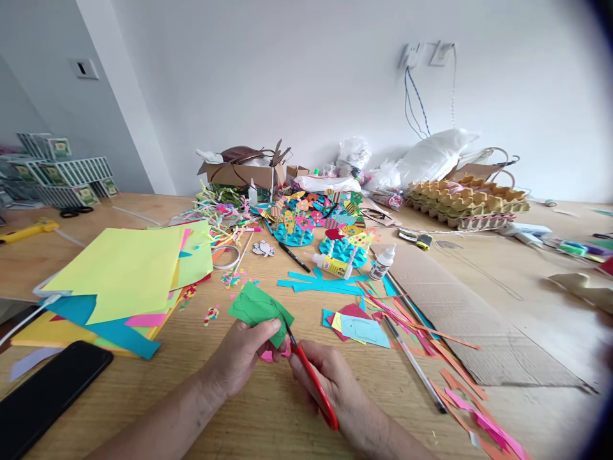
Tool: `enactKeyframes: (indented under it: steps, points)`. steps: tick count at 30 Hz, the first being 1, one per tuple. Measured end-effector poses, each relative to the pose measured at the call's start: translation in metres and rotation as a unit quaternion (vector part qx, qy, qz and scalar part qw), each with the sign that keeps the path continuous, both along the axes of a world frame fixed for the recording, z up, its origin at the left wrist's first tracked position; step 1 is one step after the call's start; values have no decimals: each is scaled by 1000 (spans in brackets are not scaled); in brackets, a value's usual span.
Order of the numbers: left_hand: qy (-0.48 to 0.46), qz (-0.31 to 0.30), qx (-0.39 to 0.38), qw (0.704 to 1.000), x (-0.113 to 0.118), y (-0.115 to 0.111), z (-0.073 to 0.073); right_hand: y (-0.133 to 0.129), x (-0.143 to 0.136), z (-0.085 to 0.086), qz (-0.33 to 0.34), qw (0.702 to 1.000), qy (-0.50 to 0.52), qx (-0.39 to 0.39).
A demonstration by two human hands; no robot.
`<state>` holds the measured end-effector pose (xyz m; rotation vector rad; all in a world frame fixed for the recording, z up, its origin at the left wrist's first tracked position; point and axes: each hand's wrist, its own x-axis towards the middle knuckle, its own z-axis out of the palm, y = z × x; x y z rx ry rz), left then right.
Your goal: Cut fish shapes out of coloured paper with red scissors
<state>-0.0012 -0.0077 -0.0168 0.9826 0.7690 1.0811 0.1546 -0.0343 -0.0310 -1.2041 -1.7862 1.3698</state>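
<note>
A piece of bright green paper with a dark drawn outline (pixel 252 305) is pinched between the thumb and fingers of the left hand (pixel 237 358), above the wooden table (pixel 258 428). The right hand (pixel 335 372) has its fingers closed around red-handled metal scissors (pixel 313 383); their blades meet the paper just right of the left thumb, how far apart is hard to tell. A clean cut probably calls for the left fingers to turn the paper along the line, thumb kept clear. Pink paper (pixel 269 355) shows beneath the left fingers. Beyond and right of the right fingers lie layered paper pieces, light blue uppermost (pixel 366 330).
</note>
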Motion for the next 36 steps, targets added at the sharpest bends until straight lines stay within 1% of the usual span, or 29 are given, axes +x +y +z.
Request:
enactKeyframes:
  steps: [7, 11, 18, 26, 28, 32, 36]
  points:
    - [1, -7, 14, 1000, -2, 1, -2, 2, -1, 0, 5, 1000, -13, 1]
    - [-3, -5, 10, 1000, -2, 1, -1, 1, -2, -4, -7, 1000, -3, 1]
    - [-10, -6, 9, 1000, -1, 2, -1, 1, -2, -9, -7, 1000, 10, 7]
    - [-6, -5, 8, 1000, -1, 2, 1, 2, -2, -8, -4, 1000, -3, 22]
    - [-2, 11, 15, 1000, -1, 2, 2, 3, -1, -7, -4, 1000, -12, 24]
    - [-4, 65, 20, 998, -1, 3, 3, 3, -1, -6, -5, 1000, -16, 26]
    - [6, 74, 14, 997, -1, 4, 3, 2, -1, -2, -11, 999, -20, 30]
